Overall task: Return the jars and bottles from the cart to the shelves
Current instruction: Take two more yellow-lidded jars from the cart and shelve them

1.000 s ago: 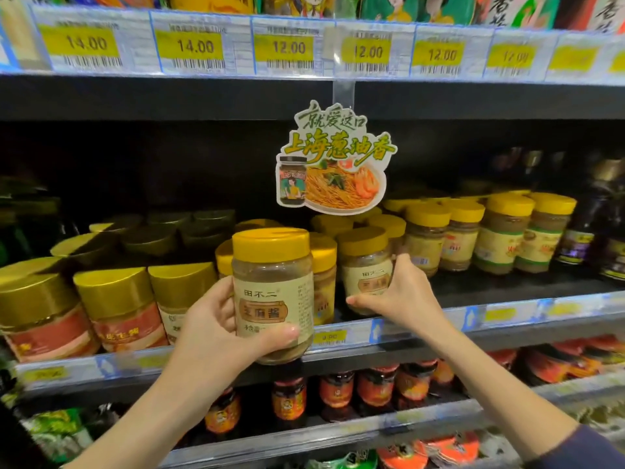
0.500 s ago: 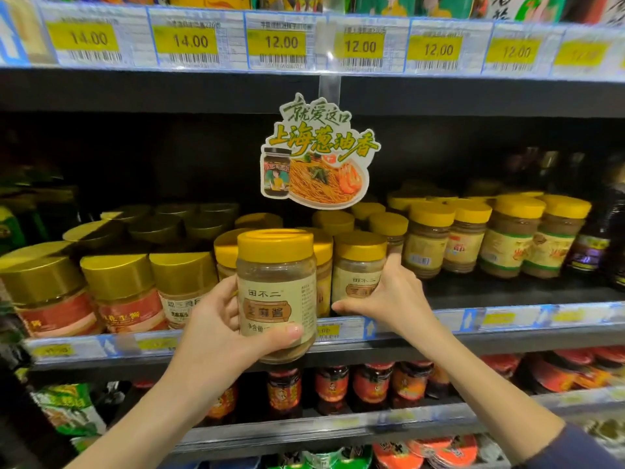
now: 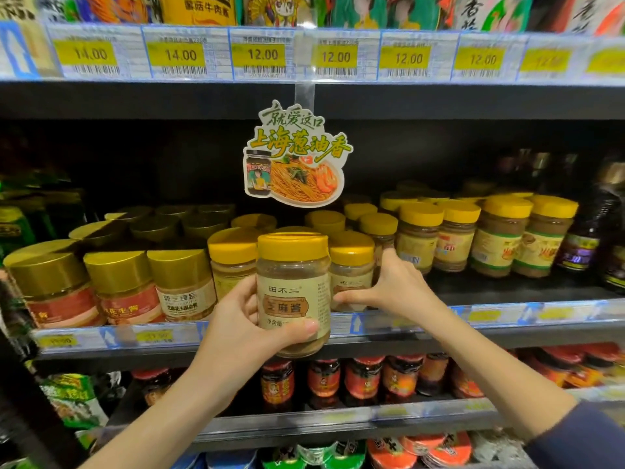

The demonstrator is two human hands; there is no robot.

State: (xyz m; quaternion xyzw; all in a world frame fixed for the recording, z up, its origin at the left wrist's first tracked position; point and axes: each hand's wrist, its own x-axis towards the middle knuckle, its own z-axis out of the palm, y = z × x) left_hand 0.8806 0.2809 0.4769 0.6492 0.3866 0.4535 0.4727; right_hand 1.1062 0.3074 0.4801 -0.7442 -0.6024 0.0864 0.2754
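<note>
At shelf (image 3: 507,319): left hand (image 3: 236,319) grips jar (image 3: 292,286); right hand (image 3: 395,289), neighbour jar (image 3: 351,262).

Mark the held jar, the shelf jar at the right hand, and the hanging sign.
held jar (image 3: 293,299): head view, front label.
shelf jar (image 3: 351,252): head view, yellow lid.
hanging sign (image 3: 301,181): head view, noodle picture.

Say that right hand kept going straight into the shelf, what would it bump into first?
The right hand grips the front yellow-lidded clear jar of tan paste on the shelf. Pushed on, that jar would probably meet the yellow-lidded jar behind it; the gap between them is unclear.
</note>
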